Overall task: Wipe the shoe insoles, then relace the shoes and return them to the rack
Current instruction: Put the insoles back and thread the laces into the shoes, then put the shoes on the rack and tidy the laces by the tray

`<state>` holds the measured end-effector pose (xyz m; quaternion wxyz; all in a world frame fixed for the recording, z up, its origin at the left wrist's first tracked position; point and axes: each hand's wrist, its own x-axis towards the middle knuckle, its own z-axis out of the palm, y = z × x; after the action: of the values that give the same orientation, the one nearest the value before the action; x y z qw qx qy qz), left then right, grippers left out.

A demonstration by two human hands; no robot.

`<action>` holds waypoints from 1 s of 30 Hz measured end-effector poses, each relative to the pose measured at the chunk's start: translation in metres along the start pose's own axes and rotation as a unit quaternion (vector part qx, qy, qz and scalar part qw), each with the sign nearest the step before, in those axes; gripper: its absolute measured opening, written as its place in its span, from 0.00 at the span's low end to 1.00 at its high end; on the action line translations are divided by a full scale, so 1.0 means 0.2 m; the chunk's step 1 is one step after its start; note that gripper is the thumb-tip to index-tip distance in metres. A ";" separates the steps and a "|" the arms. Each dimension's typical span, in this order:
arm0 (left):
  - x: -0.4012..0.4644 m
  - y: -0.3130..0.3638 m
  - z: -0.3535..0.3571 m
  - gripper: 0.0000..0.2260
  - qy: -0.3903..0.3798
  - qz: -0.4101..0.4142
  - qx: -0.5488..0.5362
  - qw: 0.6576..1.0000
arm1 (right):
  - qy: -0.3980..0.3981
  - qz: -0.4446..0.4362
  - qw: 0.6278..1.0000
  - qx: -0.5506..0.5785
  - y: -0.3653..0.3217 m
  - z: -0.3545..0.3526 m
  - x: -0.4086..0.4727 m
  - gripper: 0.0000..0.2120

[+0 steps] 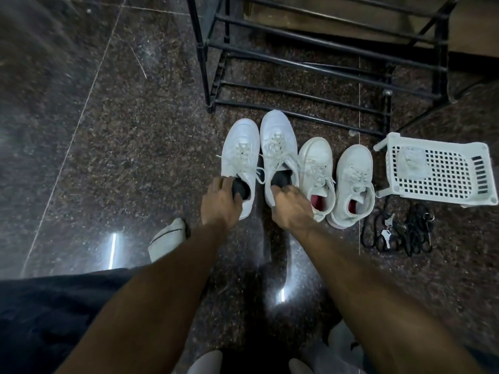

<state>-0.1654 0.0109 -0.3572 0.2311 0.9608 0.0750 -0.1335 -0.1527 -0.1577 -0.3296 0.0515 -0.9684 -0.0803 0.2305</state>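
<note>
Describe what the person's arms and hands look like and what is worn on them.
Both forearms are bare up to the frame edge; no sleeves show. The left hand and right hand wear no gloves, and no rings, watch or bands are visible on either wrist. Fingertips are partly hidden, so nails cannot be judged.

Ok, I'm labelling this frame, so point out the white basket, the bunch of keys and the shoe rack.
white basket point(434, 171): head view, on its perforated panel.
bunch of keys point(386, 233): head view, on a silver key.
shoe rack point(305, 96): head view, on a lower black bar.
</note>
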 end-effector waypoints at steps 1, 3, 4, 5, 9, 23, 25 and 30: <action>-0.03 0.00 0.02 0.17 0.033 0.032 0.025 0.999 | 0.003 -0.003 1.000 -0.001 0.00 0.00 0.00 0.19; -0.06 0.00 0.05 0.16 0.069 0.080 0.057 0.993 | -0.006 -0.007 1.000 -0.007 0.00 -0.02 0.00 0.18; -0.05 0.01 0.05 0.17 0.049 0.089 0.065 0.993 | -0.014 -0.008 1.000 -0.013 0.01 -0.03 0.01 0.18; -0.04 0.03 0.05 0.19 0.002 0.083 0.075 0.994 | -0.025 -0.009 0.999 -0.023 0.02 -0.04 0.03 0.18; 0.03 0.04 0.04 0.20 -0.187 0.053 0.198 0.961 | -0.065 -0.020 0.995 -0.073 0.03 -0.05 0.11 0.16; 0.16 0.24 -0.43 0.21 -0.190 0.136 0.209 0.950 | -0.081 -0.049 0.996 0.006 0.05 -0.45 0.06 0.24; 0.16 0.29 -0.54 0.23 -0.191 0.135 0.171 0.957 | -0.080 -0.047 0.994 0.050 0.09 -0.57 0.02 0.28; 0.06 0.44 -0.84 0.16 -0.194 0.180 0.118 0.957 | -0.072 -0.087 0.991 0.069 0.11 -0.90 -0.17 0.07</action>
<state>-0.0988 0.0117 -0.1801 0.1462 0.9344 -0.1620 -0.2816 -0.0975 -0.1971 -0.1581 0.1319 -0.9329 -0.1515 0.2988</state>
